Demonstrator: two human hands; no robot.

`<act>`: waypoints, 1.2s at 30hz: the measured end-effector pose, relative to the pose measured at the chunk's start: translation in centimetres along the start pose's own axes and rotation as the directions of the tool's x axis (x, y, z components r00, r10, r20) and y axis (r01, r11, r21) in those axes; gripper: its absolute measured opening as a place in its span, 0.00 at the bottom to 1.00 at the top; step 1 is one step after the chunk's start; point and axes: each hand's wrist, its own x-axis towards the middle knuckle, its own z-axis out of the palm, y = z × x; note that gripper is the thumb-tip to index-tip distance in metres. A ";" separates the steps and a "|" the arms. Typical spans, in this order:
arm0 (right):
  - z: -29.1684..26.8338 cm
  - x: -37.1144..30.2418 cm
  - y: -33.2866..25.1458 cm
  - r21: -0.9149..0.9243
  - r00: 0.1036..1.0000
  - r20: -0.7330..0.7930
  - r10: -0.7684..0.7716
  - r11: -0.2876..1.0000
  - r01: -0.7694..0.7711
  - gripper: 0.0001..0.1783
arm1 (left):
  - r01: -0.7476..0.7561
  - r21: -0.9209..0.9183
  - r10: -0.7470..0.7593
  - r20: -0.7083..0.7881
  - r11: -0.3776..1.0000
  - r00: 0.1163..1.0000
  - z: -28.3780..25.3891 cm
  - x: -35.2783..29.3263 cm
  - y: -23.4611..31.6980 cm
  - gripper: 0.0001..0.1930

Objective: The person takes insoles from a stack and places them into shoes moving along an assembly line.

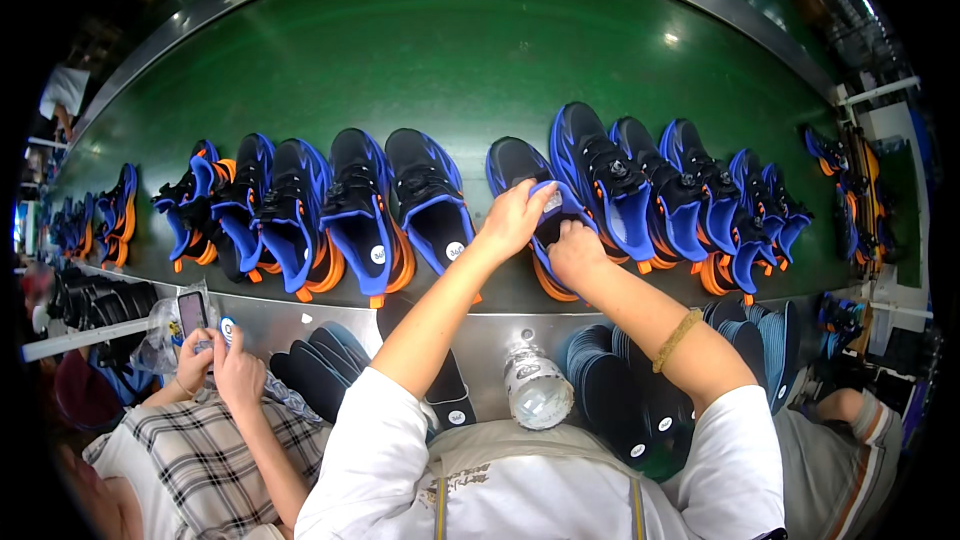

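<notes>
A black sneaker [517,157] with blue lining and an orange-and-blue sole stands on the green conveyor belt in front of me, its opening toward me. My left hand [512,218] is closed on its upper at the tongue, thumb over the blue edge. Into the shoe's opening reaches my right hand [577,252], fingers curled; their tips are hidden inside, so what they hold cannot be made out. Beside it on the right stands another black-and-blue sneaker [580,145], and one more sneaker [425,165] sits left of my left hand.
Further sneakers line the green belt [400,40] on both sides. Along the metal ledge below lie stacked dark insoles [600,370] and a clear plastic bottle [538,390]. At left, another person's hands [225,365] hold a phone [192,312] and a small round-labelled item.
</notes>
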 end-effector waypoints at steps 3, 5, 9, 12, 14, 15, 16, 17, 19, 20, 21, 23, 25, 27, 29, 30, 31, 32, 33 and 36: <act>0.3 0.2 0.0 -0.078 0.994 0.110 -0.020 0.996 0.029 0.18 | 0.009 -0.043 -0.008 0.042 0.999 0.999 -0.2 0.1 0.1 0.21; 1.3 0.1 -0.2 -0.112 0.999 -0.052 -0.005 0.994 -0.001 0.15 | 0.025 -0.060 -0.021 0.063 0.998 0.998 -0.1 0.2 0.1 0.21; 1.4 1.4 0.9 -0.243 0.982 -0.008 -0.187 0.953 0.180 0.14 | 0.058 -0.161 -0.044 0.086 0.985 0.995 0.2 0.5 -0.6 0.20; 0.5 -0.4 2.1 -0.224 0.912 -0.092 -0.399 0.901 0.372 0.16 | 0.015 -0.171 -0.015 0.007 0.985 1.000 0.4 0.4 -0.8 0.20; -1.8 -2.5 2.3 -0.069 0.916 0.043 -0.400 0.913 0.402 0.20 | 0.008 -0.090 -0.017 -0.094 0.996 0.995 0.1 0.1 -0.9 0.20; -3.1 -3.4 2.6 0.087 0.905 0.170 -0.390 0.921 0.381 0.25 | 0.004 -0.051 -0.011 -0.141 0.999 0.990 0.1 0.0 -0.8 0.21; -3.4 -3.7 2.9 0.197 0.885 0.305 -0.351 0.933 0.302 0.33 | 0.021 -0.013 -0.022 -0.062 1.000 0.998 -0.1 -0.1 0.9 0.21; -2.9 -3.5 2.3 0.200 0.887 0.306 -0.345 0.934 0.294 0.33 | -0.042 0.030 0.045 -0.087 0.999 0.995 0.3 -0.1 0.8 0.21; -1.1 -3.2 1.4 0.242 0.923 0.234 -0.305 0.938 0.248 0.36 | -0.104 0.067 0.110 -0.104 0.992 0.988 0.7 0.0 0.6 0.22; -1.2 -3.0 1.3 0.303 0.934 0.208 -0.290 0.927 0.220 0.32 | -0.172 0.125 0.189 -0.140 0.977 0.972 0.4 -0.1 0.6 0.22; -0.4 -3.3 1.5 0.304 0.932 0.213 -0.294 0.926 0.223 0.32 | -0.237 0.184 0.268 -0.171 0.954 0.948 0.0 -0.1 0.6 0.21; 2.2 -5.2 1.7 0.309 0.799 -0.580 -0.159 0.865 0.396 0.21 | -0.287 0.224 0.329 -0.183 0.931 0.926 -0.9 -0.2 0.8 0.22; 3.0 -8.2 1.6 0.333 0.634 -0.774 -0.008 0.846 0.416 0.16 | -0.325 0.369 0.356 -0.019 0.871 0.934 -2.2 -0.4 1.6 0.22; 5.5 -10.4 1.0 0.420 0.643 -0.761 0.085 0.820 0.389 0.13 | -0.318 0.445 0.276 0.159 0.837 0.948 -2.5 -0.2 3.2 0.22; 8.9 -10.9 0.1 0.692 0.707 -0.668 0.231 0.543 0.476 0.10 | -0.390 0.502 0.235 0.344 0.772 0.909 -2.4 0.0 4.9 0.22; 9.6 -10.8 0.4 0.732 0.722 -0.652 0.231 0.440 0.521 0.09 | -0.414 0.535 0.206 0.406 0.737 0.891 -1.8 0.2 5.8 0.21; 10.2 -10.9 0.9 0.727 0.716 -0.657 0.234 0.449 0.520 0.09 | -0.429 0.571 0.177 0.444 0.699 0.879 -1.1 0.3 6.7 0.20; 10.2 -11.1 1.1 0.736 0.738 -0.641 0.211 0.439 0.514 0.10 | -0.432 0.613 0.154 0.453 0.662 0.878 -0.4 0.2 7.3 0.19; 10.2 -11.3 1.3 0.746 0.759 -0.624 0.186 0.431 0.508 0.10 | -0.432 0.648 0.139 0.453 0.628 0.881 0.2 0.3 7.2 0.19; 9.2 -12.1 2.0 0.785 0.754 -0.594 0.280 0.408 0.467 0.12 | -0.388 0.666 0.156 0.381 0.637 0.911 1.3 0.7 5.9 0.19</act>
